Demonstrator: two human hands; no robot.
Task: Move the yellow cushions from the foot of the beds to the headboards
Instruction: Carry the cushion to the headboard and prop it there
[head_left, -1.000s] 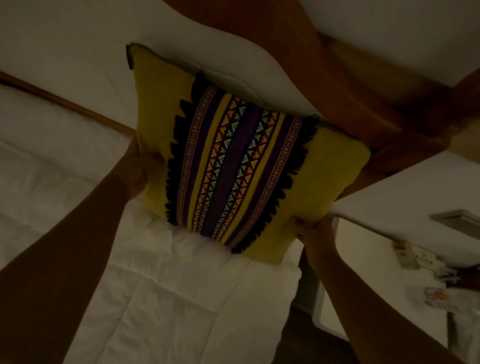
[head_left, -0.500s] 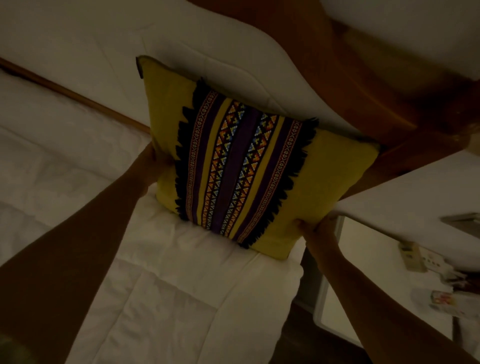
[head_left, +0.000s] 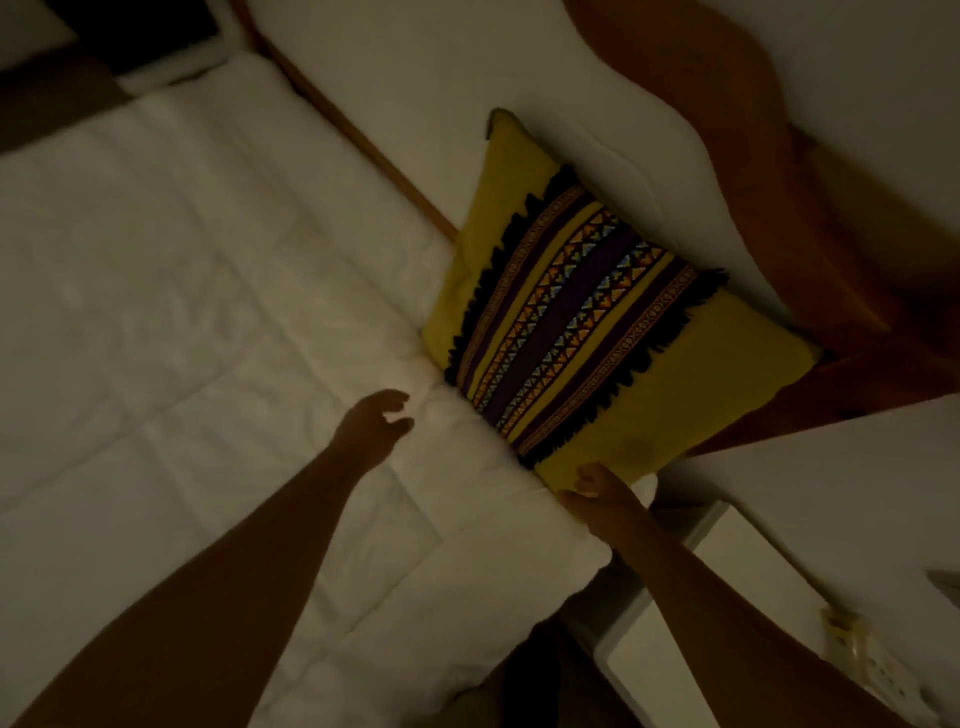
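Note:
A yellow cushion (head_left: 722, 358) with a purple patterned band and black fringe leans against the white padded headboard (head_left: 597, 130) at the head of the bed. My left hand (head_left: 371, 428) hovers over the white duvet, a little left of the cushion, fingers apart and empty. My right hand (head_left: 597, 493) rests at the cushion's lower edge, fingertips touching the yellow fabric; whether it grips the cushion is unclear.
White quilted duvet (head_left: 208, 338) covers the bed to the left. A wooden frame (head_left: 831, 234) borders the headboard. A white bedside unit (head_left: 727, 597) stands at the right, with a wall socket (head_left: 862, 654) beside it. The room is dim.
My left hand has let go of the cushion's left side and pulled back over the duvet. The cushion now leans on the headboard. The view has swung left.

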